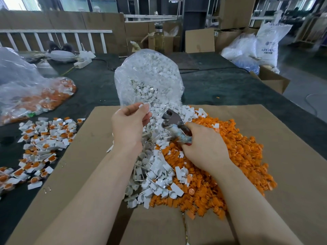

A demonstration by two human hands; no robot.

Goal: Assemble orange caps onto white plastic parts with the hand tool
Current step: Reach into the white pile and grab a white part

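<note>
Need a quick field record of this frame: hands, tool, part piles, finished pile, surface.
left hand: pinches a white plastic part at the fingertips
right hand: grips the hand tool, metal head pointing up-left
white parts: spill from a clear bag onto the cardboard sheet
orange caps: loose heap, right of the white parts
assembled pieces: scattered on the dark table, left of the cardboard
second bag: far left, orange and white pieces inside

Dark table (221, 85), white railing (53, 31) behind, stacked cardboard boxes (235, 11), daylit windows (19, 3) beyond
</note>
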